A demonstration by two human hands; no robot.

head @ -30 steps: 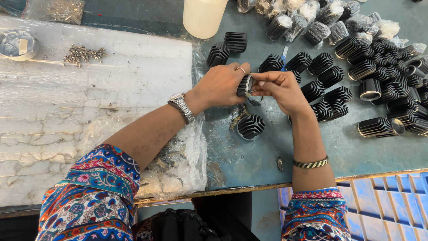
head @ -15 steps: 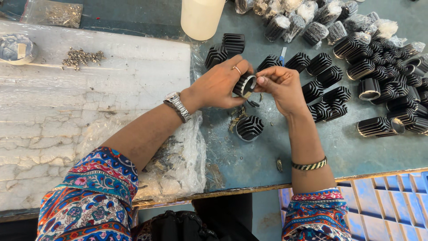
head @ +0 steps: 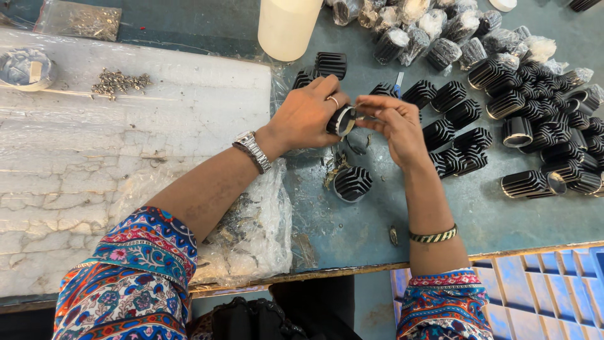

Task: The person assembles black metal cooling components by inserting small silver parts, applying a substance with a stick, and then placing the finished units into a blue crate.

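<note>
My left hand (head: 306, 115) grips a black finned cylinder (head: 340, 121) with a shiny round face, held above the blue-grey table (head: 377, 226). My right hand (head: 394, 126) pinches something small at the rim of that cylinder; what it is I cannot make out. A silver watch sits on my left wrist and a striped bangle on my right. Another black finned cylinder (head: 352, 183) stands on the table just below my hands, beside some scraps of torn film.
Many black finned cylinders (head: 535, 126) lie at the right, with plastic-wrapped ones (head: 428, 28) further back. A cream bottle (head: 287, 28) stands at the top. A white foam sheet (head: 126, 138) at the left carries small screws (head: 119, 82). A blue crate (head: 541, 296) sits below the table edge.
Both hands shifted slightly left and up with the cylinder. The right fingers moved along its rim.
</note>
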